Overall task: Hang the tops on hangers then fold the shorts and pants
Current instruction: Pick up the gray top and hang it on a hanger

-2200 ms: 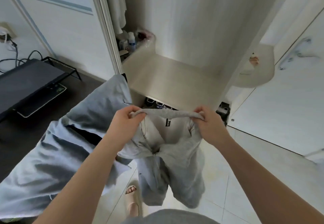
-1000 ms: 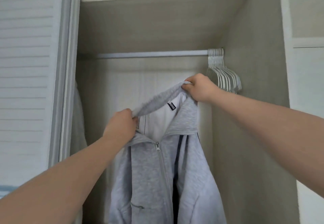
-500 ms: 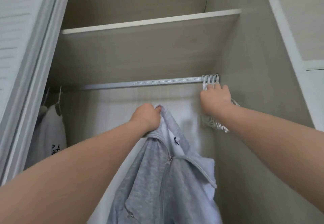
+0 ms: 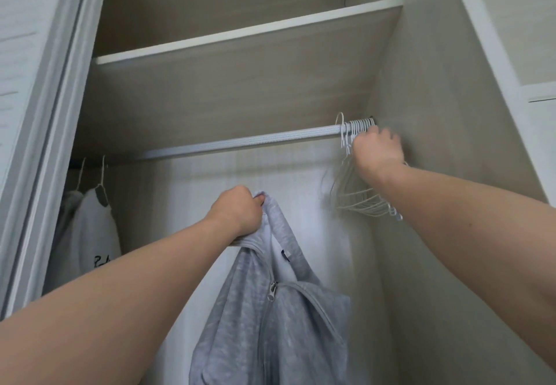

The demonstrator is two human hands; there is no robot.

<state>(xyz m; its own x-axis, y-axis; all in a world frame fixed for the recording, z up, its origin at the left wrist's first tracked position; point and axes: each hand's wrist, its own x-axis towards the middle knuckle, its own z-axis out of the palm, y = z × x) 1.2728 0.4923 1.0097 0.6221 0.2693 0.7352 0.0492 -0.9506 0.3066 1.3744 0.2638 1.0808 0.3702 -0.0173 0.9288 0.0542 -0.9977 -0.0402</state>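
A grey zip-up jacket (image 4: 270, 318) hangs in front of the open wardrobe. My left hand (image 4: 237, 211) grips its collar and holds it up. Several white wire hangers (image 4: 361, 201) hang bunched at the right end of the metal rail (image 4: 240, 140). My right hand (image 4: 376, 151) is up among their necks just under the rail, fingers curled around them. One hanger's hook (image 4: 341, 119) stands lifted above the rail. The hand is slightly blurred.
A white garment with dark lettering (image 4: 93, 234) hangs on a hanger at the rail's left end. A shelf (image 4: 240, 38) sits right above the rail. The wardrobe's side wall (image 4: 436, 204) is close on the right and a sliding door (image 4: 36, 113) on the left.
My right hand let go of the jacket collar and went up to the hangers; one hook has now lifted off the rail. My left hand keeps holding the jacket alone.
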